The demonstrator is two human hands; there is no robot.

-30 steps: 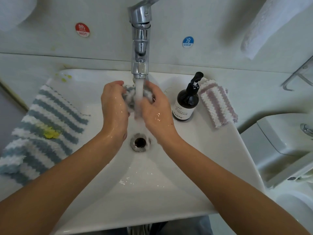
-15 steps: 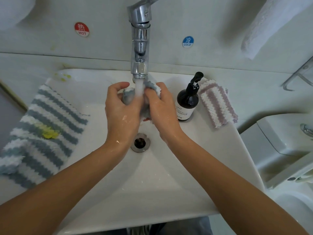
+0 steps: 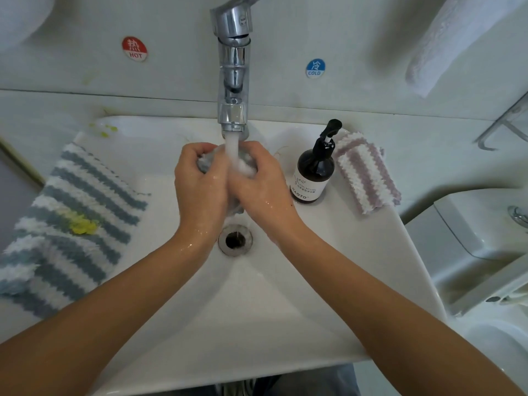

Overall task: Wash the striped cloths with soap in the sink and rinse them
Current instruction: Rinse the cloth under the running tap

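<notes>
We hold the bunched grey-striped cloth (image 3: 206, 164) directly under the running tap (image 3: 233, 81) — left hand (image 3: 200, 184) and right hand (image 3: 258, 181) each with a curled grip on it.

Soft, even, slightly greenish light fills the wide-angle view, with bright glints on the chrome faucet (image 3: 233, 70), faint shadows beneath the forearms, straight lines bowing toward the edges, and motion blur on the running water (image 3: 232, 147).

Pale wall (image 3: 171, 30), red HOT sticker (image 3: 135, 48), blue COLD sticker (image 3: 315, 68).
</notes>
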